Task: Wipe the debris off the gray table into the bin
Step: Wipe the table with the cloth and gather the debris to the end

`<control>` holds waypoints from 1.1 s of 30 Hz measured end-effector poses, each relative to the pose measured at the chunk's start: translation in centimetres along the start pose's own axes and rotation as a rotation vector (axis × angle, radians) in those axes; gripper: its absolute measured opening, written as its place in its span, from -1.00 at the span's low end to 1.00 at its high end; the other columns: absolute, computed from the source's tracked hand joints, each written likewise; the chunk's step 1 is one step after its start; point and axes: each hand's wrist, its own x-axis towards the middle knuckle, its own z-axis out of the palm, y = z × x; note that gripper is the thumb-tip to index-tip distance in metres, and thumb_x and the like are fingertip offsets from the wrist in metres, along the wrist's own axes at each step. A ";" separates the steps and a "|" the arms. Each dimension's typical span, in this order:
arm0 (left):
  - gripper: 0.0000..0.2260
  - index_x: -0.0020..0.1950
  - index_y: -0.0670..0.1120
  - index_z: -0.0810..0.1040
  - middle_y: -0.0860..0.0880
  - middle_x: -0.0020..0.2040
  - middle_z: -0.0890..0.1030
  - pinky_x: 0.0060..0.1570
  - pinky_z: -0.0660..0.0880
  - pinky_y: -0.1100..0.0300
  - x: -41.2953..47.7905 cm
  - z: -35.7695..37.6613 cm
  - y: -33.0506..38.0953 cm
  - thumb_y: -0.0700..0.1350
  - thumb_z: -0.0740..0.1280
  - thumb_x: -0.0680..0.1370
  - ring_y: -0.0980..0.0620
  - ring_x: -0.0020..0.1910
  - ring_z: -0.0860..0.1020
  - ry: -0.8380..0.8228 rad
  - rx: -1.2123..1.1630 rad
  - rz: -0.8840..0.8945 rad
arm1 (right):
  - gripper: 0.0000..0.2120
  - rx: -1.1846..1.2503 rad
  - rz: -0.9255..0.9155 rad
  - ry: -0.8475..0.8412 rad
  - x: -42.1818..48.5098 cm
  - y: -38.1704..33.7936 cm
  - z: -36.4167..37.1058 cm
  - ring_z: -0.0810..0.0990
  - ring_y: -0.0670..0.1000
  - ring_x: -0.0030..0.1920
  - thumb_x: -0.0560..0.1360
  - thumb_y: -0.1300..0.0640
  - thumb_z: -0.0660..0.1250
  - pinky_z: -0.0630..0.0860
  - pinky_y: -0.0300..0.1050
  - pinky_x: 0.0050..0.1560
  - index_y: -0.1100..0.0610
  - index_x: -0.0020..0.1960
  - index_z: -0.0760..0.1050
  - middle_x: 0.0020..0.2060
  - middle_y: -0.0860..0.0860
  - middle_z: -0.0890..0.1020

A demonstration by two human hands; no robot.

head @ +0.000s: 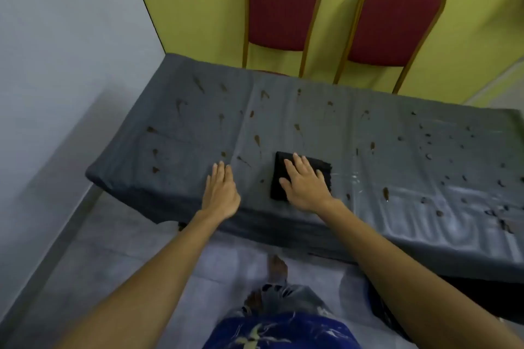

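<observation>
- The debris is lying as brown flecks and streaks across most of the gray surface. It is thickest towards the right end and thinner around the hands.
- A black cloth is sitting folded and flat on the surface near the front edge, among the flecks.
- The right hand is pressing down on the cloth with straight, spread fingers. It is gripping nothing, and the flat palm is probably there to keep the whole cloth in contact for a sweep.
- The left hand is resting flat on the surface just beside the cloth, fingers straight and together, holding nothing. It is probably bracing the body or pinning the gray covering against creasing.
- The palm is hiding the middle and the near right part of the cloth, so any debris gathered beneath it is not showing.
- A dark shape is sitting below the front edge, partly behind the right forearm. It may be the bin, but this cannot be confirmed.
- The right end of the surface is running out of view.
- Two red chairs are standing behind the far edge, with their seats hidden.
</observation>
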 end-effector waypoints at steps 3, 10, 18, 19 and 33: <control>-0.48 0.58 -0.25 -0.17 -0.18 0.60 -0.22 0.55 -0.21 -0.01 1.9 3.3 -0.8 -0.09 -0.07 0.69 -0.10 0.58 -0.23 0.028 0.007 -0.134 | -0.42 -0.061 0.040 -0.025 3.6 3.1 2.6 -0.16 0.12 0.59 0.67 -0.14 -0.04 -0.06 0.30 0.51 0.03 0.61 -0.07 0.60 0.07 -0.09; -0.40 0.56 -0.20 -0.20 -0.13 0.59 -0.22 0.54 -0.26 -0.01 0.7 5.0 -0.4 0.12 -0.26 0.61 -0.07 0.59 -0.21 0.209 0.088 -0.015 | -0.39 -0.157 0.012 0.204 1.2 3.7 5.3 -0.17 0.18 0.58 0.62 -0.28 -0.09 -0.15 0.36 0.50 -0.11 0.61 -0.07 0.60 0.10 -0.07; -0.42 0.58 -0.22 -0.05 -0.15 0.61 -0.07 0.56 -0.11 -0.06 0.0 5.8 -0.1 0.09 -0.18 0.66 -0.08 0.60 -0.10 0.281 0.121 0.007 | -0.41 -0.286 -0.202 0.259 1.6 5.1 4.5 -0.10 0.15 0.59 0.58 -0.39 -0.07 -0.13 0.42 0.47 -0.25 0.56 0.06 0.60 0.03 0.03; -0.42 0.58 -0.23 -0.04 -0.15 0.61 -0.07 0.56 -0.09 -0.07 0.0 5.8 -0.1 0.09 -0.16 0.66 -0.08 0.60 -0.10 0.287 0.124 0.009 | -0.42 -0.288 -0.175 0.269 2.5 5.7 4.0 -0.10 0.14 0.59 0.58 -0.38 -0.08 -0.13 0.41 0.47 -0.25 0.56 0.07 0.60 0.03 0.03; -0.41 0.59 -0.18 -0.10 -0.12 0.61 -0.11 0.56 -0.14 -0.04 0.2 6.1 -0.5 0.12 -0.21 0.65 -0.04 0.59 -0.17 0.294 0.119 0.024 | -0.41 -0.280 -0.346 0.308 2.2 5.2 4.7 -0.04 0.08 0.59 0.61 -0.29 0.00 -0.03 0.31 0.51 -0.09 0.58 0.12 0.59 0.01 0.07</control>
